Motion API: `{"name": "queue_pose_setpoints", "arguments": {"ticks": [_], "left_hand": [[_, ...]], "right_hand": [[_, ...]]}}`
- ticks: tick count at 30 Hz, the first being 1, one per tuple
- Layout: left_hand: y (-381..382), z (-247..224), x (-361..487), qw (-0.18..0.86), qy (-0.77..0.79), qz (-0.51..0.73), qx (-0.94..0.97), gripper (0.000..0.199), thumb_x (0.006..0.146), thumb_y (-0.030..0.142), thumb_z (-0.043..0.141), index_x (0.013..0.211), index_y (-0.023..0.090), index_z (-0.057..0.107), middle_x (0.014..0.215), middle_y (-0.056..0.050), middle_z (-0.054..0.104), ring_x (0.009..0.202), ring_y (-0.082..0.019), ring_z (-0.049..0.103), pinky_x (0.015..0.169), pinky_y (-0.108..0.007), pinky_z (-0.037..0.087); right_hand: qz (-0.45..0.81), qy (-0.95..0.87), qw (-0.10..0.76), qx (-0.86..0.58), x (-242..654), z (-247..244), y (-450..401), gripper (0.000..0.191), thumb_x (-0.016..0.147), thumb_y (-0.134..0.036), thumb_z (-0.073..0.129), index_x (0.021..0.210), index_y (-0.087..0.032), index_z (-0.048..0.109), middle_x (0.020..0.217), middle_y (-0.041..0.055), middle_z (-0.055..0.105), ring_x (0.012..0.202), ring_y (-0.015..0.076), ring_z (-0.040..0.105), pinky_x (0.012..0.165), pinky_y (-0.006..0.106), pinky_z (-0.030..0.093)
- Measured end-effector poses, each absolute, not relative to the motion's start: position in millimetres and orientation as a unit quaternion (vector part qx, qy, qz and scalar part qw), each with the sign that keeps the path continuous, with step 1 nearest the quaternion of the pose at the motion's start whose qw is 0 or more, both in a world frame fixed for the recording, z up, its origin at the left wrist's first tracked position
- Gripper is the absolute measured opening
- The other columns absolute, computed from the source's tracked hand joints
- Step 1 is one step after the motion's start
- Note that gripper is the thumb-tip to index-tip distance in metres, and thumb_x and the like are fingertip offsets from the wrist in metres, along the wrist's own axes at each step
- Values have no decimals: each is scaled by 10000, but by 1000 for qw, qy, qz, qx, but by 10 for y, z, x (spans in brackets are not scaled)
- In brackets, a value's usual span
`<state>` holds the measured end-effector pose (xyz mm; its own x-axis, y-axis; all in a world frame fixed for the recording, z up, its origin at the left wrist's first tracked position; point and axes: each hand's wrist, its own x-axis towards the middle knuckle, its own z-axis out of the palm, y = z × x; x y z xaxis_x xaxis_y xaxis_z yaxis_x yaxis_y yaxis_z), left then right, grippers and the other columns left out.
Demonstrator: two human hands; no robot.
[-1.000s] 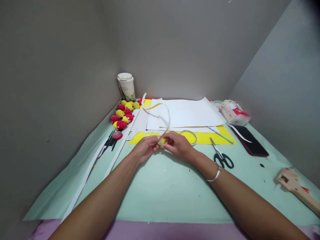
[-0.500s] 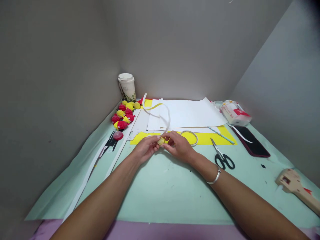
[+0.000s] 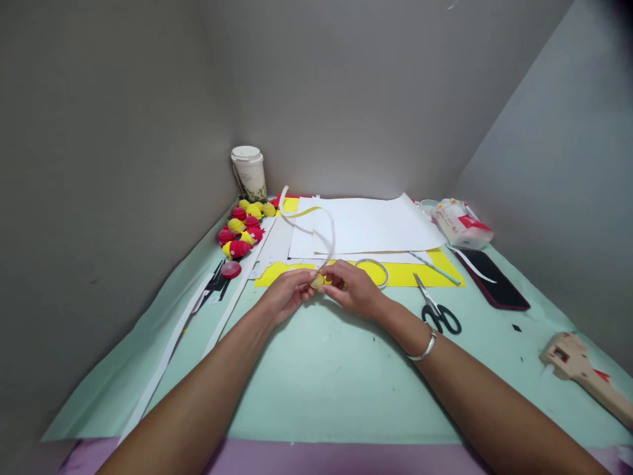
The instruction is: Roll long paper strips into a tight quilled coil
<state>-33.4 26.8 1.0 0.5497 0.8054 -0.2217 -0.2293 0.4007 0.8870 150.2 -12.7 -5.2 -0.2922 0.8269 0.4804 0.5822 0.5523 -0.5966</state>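
Note:
My left hand (image 3: 287, 293) and my right hand (image 3: 355, 290) meet over the pale green mat (image 3: 316, 376), both pinching a small yellow paper coil (image 3: 317, 281) between their fingertips. A long white and yellow paper strip (image 3: 324, 227) rises from the coil and loops back toward the papers behind. A silver bangle (image 3: 424, 348) sits on my right wrist. A tape ring (image 3: 374, 269) lies just beyond my right hand on a yellow sheet (image 3: 410, 274).
Scissors (image 3: 438, 310) and a pen (image 3: 434, 267) lie to the right, then a dark phone (image 3: 492, 285) and a tissue pack (image 3: 462, 224). A glue gun (image 3: 581, 369) lies far right. Red and yellow paper balls (image 3: 244, 227), a lidded cup (image 3: 248, 173), white sheets (image 3: 376, 224) and white strips (image 3: 168, 359) lie left and behind.
Both hands stay on the coil with only slight finger shifts; the view has drifted a little. Nothing else has moved.

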Motion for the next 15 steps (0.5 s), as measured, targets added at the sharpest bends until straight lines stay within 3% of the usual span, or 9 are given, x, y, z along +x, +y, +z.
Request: {"name": "queue_pose_setpoints", "arguments": {"ticks": [15], "left_hand": [[276,-22,-340,752,337,329,461,184,753,269,702,802,95,669,739,-42,567,615,-87,484,547,-199,378]], "right_hand": [[174,-796,377,-441,1540,-36,-130,214,838,-228,618,1051,-206,621,818,10,579,676,122,534,637,254,440]]}}
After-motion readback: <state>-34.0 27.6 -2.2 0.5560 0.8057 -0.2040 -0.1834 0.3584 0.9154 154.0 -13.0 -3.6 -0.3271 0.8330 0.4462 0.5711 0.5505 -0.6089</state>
